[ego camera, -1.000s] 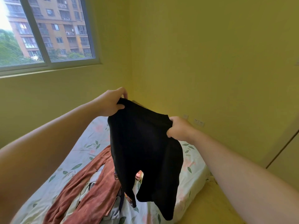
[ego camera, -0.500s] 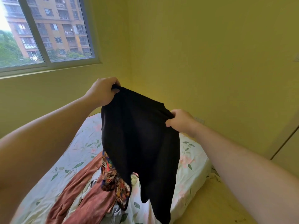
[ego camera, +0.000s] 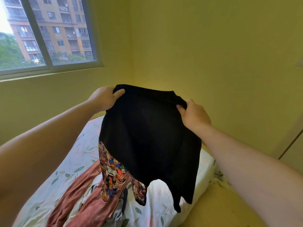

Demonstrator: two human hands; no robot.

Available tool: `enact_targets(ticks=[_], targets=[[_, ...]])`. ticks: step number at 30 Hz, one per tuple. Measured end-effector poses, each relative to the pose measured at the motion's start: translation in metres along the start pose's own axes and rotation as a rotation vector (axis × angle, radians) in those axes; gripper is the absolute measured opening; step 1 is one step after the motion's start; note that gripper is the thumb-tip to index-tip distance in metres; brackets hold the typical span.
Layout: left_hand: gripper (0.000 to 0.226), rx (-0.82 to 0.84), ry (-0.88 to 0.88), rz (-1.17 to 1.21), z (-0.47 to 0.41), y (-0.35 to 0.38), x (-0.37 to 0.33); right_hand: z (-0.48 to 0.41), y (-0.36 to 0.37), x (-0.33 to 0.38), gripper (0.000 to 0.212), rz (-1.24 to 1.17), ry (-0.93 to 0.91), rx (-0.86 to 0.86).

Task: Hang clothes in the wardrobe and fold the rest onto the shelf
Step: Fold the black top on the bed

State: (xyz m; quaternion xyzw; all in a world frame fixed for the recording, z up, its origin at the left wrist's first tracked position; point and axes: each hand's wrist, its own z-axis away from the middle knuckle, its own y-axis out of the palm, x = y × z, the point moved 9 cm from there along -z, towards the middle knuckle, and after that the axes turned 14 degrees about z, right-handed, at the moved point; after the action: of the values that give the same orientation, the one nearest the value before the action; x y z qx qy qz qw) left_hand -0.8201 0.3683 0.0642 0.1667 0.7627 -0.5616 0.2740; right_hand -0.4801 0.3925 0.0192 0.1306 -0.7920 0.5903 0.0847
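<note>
A black top (ego camera: 147, 136) with a colourful patterned panel (ego camera: 114, 174) on its lower left side hangs in the air above the bed. My left hand (ego camera: 105, 99) grips its upper left corner, thumb over the fabric. Gripping the upper right corner is my right hand (ego camera: 194, 114). The garment is spread between both hands and its hem dangles over a pile of clothes. A rust-coloured garment (ego camera: 85, 199) lies in that pile on the bed, with pale and dark pieces (ego camera: 119, 208) beside it.
The bed (ego camera: 68, 166) has a white sheet with a leaf print and fills the lower left. Yellow walls meet in the corner behind the top. A window (ego camera: 47, 33) is at the upper left. A door or wardrobe edge (ego camera: 293, 145) shows at the far right.
Both hands have lifted the black top higher and pulled it wider. The patterned panel, hidden a second ago, now hangs clear of the pile.
</note>
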Motion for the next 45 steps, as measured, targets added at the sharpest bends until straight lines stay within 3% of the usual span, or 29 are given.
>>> enact_targets(ticks=[3, 6, 11, 15, 18, 20, 25, 29, 32, 35, 40, 45], targets=[[0.043, 0.2, -0.188, 0.33, 0.007, 0.022, 0.011, -0.003, -0.005, -0.007, 0.055, 0.135, -0.034, -0.003], [0.036, 0.203, -0.148, 0.321, 0.005, 0.026, 0.007, -0.003, -0.007, -0.012, 0.055, 0.149, -0.057, -0.013], [0.035, -0.098, 0.018, -0.038, 0.002, 0.021, -0.026, -0.001, -0.001, 0.004, 0.043, -0.389, -0.06, 0.047], [0.053, 0.072, -0.006, -0.048, 0.012, 0.06, -0.05, 0.004, 0.018, 0.022, 0.029, -0.891, 0.058, 0.211], [0.047, -0.066, 0.115, -0.216, 0.024, 0.062, -0.071, 0.01, 0.028, 0.034, 0.032, -1.023, 0.108, 0.339], [0.043, -0.088, 0.138, -0.17, 0.029, 0.064, -0.08, 0.011, 0.034, 0.036, 0.033, -1.031, 0.14, 0.357], [0.059, 0.356, -0.095, 0.55, 0.042, 0.115, -0.084, 0.007, 0.045, 0.019, 0.021, -1.026, 0.362, 0.295], [0.078, 0.673, 0.179, 0.352, 0.066, 0.159, -0.09, 0.007, 0.046, 0.016, 0.008, -1.246, 0.416, 0.328], [0.086, 0.881, 0.109, 0.379, 0.093, 0.205, -0.068, 0.006, 0.041, 0.022, 0.005, -1.362, 0.401, 0.357], [0.089, 0.762, -0.11, 0.59, 0.087, 0.222, -0.038, 0.004, 0.04, 0.028, 0.008, -1.414, 0.37, 0.373], [0.037, 0.402, -0.269, 0.721, 0.056, 0.199, -0.024, 0.001, 0.037, 0.029, 0.023, -1.47, 0.25, 0.389], [0.02, 0.031, -0.389, 1.226, 0.018, 0.149, -0.045, 0.021, 0.05, 0.035, 0.039, -1.035, 0.036, 0.549]])
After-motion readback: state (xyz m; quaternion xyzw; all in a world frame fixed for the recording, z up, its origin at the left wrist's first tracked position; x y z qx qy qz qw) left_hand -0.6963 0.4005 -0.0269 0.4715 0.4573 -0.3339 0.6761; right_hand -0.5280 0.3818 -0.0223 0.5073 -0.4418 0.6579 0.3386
